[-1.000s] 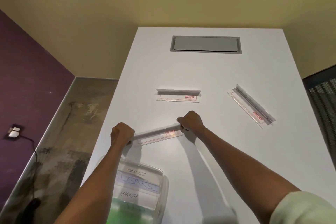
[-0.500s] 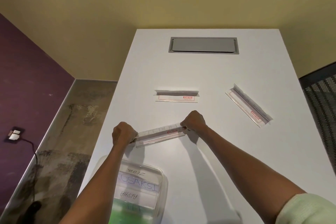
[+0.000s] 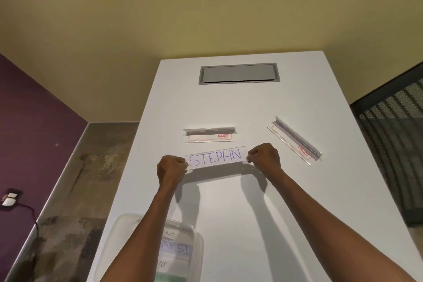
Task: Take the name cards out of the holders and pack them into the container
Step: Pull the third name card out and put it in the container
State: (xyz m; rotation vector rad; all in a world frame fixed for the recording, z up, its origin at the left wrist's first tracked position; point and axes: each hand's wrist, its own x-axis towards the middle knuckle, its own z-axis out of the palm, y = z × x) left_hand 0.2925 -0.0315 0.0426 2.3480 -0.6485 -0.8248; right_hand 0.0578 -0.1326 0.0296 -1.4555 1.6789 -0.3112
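A clear name-card holder (image 3: 216, 158) is held up above the white table (image 3: 297, 213), its face turned toward me, showing a white card lettered "STEPHN" in blue. My left hand (image 3: 171, 168) grips its left end and my right hand (image 3: 264, 157) grips its right end, fingers curled. Two more clear holders lie on the table: one (image 3: 209, 135) just beyond the raised one, another (image 3: 295, 141) angled at the right. A clear plastic container (image 3: 180, 249) with several name cards inside sits at the near left, partly hidden by my left forearm.
A grey cable hatch (image 3: 239, 73) is set into the table's far end. The table's left edge drops to a mottled floor (image 3: 75, 178) beside a purple wall. A dark mesh chair back (image 3: 393, 151) stands at the right edge.
Both hands lifted the holder off the table and tipped it upright, so the "STEPHN" card now faces me. The camera view tilted upward.
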